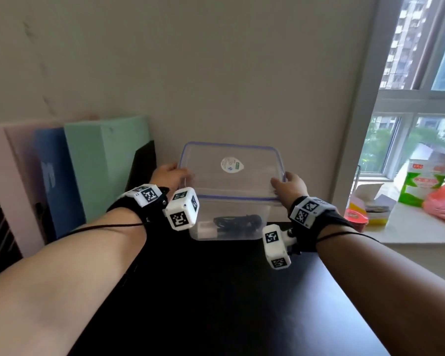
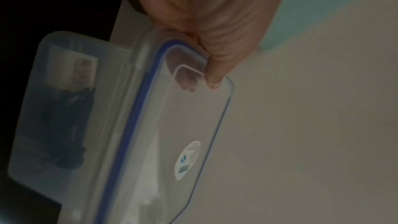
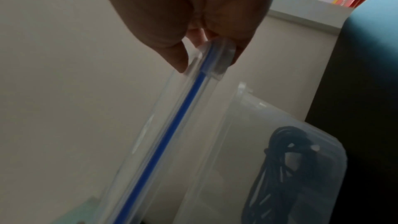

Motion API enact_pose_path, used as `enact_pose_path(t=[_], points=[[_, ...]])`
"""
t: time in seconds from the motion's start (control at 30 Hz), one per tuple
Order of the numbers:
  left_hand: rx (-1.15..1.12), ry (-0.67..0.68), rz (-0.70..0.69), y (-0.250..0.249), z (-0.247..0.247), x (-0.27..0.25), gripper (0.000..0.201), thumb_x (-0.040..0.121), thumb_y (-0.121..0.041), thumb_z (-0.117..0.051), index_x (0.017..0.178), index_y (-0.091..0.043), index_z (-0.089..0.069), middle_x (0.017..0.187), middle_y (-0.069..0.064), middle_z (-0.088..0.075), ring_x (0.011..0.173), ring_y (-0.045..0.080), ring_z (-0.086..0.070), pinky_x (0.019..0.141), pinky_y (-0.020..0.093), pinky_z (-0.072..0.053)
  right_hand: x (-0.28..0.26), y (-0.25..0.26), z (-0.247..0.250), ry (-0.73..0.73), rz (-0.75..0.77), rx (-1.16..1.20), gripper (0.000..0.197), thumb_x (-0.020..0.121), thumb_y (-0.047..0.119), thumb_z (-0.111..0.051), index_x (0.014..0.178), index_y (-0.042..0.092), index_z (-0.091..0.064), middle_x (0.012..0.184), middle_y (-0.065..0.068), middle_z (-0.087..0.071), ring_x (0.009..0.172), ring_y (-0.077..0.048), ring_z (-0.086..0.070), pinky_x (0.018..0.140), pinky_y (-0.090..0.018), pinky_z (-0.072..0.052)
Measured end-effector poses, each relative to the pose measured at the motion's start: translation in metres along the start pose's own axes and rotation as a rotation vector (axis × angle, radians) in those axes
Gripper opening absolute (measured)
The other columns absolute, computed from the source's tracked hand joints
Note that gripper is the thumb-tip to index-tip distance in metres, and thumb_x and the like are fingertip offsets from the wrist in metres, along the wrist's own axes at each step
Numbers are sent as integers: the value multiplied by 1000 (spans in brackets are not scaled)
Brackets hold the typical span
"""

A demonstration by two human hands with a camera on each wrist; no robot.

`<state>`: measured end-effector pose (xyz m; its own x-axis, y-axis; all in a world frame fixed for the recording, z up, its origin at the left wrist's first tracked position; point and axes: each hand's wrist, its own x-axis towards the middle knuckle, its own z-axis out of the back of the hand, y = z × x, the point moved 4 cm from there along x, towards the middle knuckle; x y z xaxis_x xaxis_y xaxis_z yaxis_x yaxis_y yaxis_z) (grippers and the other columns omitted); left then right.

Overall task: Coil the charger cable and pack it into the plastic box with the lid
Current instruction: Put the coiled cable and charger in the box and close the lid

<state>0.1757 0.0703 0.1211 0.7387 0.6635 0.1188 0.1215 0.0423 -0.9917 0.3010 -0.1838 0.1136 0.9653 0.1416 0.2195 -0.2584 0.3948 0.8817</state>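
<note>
Left hand (image 1: 168,176) pinching the left short edge of the lid (image 1: 231,173), thumb on top, fingers (image 2: 185,81) showing through the clear plastic. Flat, see-through lid with round corners, a blue strip round its rim and a round sticker (image 1: 231,164). Held tilted over the open clear plastic box (image 1: 229,222) on the smooth black desk (image 1: 216,291). Black charger cable (image 1: 238,222) coiled inside on the bottom, beside a white plug, blurry through the wall. Right hand (image 1: 289,185) gripping the lid's right edge.

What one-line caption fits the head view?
Both hands hold the clear lid above the plastic box containing the coiled cable.
</note>
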Motion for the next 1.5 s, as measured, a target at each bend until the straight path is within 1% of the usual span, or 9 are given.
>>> enact_pose_path(t=[0.1, 0.2, 0.33, 0.47, 0.6, 0.73, 1.1, 1.27, 1.5], points=[[237, -46, -61, 7, 1, 14, 16, 81, -4, -59, 93, -5, -69, 84, 15, -69, 76, 27, -63, 80, 39, -54, 13, 0, -9, 29, 1, -87, 30, 88, 24, -51, 105, 1, -60, 97, -16, -62, 100, -36, -59, 78, -32, -40], [364, -64, -94, 10, -4, 16, 27, 81, -7, -56, 105, -3, -68, 103, 19, -68, 94, 28, -64, 93, 41, -51, 24, -4, -13, 28, -23, -142, 33, 86, 29, -50, 108, 6, -59, 109, -17, -64, 106, -39, -56, 90, -38, -44], [490, -70, -67, 25, -11, 25, 30, 83, -16, -55, 106, 0, -67, 110, 22, -68, 104, 35, -64, 94, 42, -50, 36, -17, -22, 37, -106, -175, 44, 87, 28, -48, 125, 6, -51, 126, -17, -58, 122, -39, -46, 104, -42, -37], [560, -76, -46, 31, -11, 26, 33, 84, -22, -53, 102, 2, -66, 108, 25, -67, 102, 37, -63, 92, 42, -50, 35, -19, -22, 28, -93, -147, 44, 87, 25, -50, 124, 2, -50, 127, -19, -57, 120, -39, -48, 104, -43, -37], [635, -96, -34, 37, -10, 33, 33, 86, -21, -49, 100, 5, -64, 106, 25, -66, 99, 38, -62, 89, 40, -49, 35, -17, -23, 49, -60, -118, 39, 89, 19, -49, 123, -1, -53, 123, -21, -59, 114, -37, -54, 92, -37, -42], [649, -86, -5, 44, -7, 37, 34, 85, -17, -48, 99, 9, -64, 106, 30, -65, 101, 41, -62, 87, 41, -49, 33, -23, -30, 101, -59, -165, 24, 87, 19, -50, 96, 1, -62, 89, -15, -59, 85, -33, -56, 70, -30, -36], [661, -96, 32, 46, -5, 32, 35, 85, -16, -47, 96, 12, -64, 104, 31, -64, 100, 41, -61, 84, 40, -48, 36, -26, -34, 106, -117, -169, 17, 82, 16, -52, 89, 5, -62, 84, -13, -59, 77, -30, -53, 67, -29, -38], [563, -96, 127, 51, -4, 28, 37, 87, -14, -51, 112, 11, -61, 121, 30, -61, 113, 40, -58, 93, 40, -47, 31, -30, -32, 104, -174, -129, 16, 77, 17, -55, 81, 3, -62, 77, -12, -59, 69, -29, -53, 63, -30, -40], [590, -129, 175, 42, -9, 12, 36, 95, -5, -34, 123, 6, -54, 131, 25, -54, 122, 38, -51, 93, 34, -41, 25, -33, -34, 52, -171, -67, 26, 82, 14, -51, 96, -2, -66, 85, -14, -60, 77, -30, -53, 68, -30, -39]])
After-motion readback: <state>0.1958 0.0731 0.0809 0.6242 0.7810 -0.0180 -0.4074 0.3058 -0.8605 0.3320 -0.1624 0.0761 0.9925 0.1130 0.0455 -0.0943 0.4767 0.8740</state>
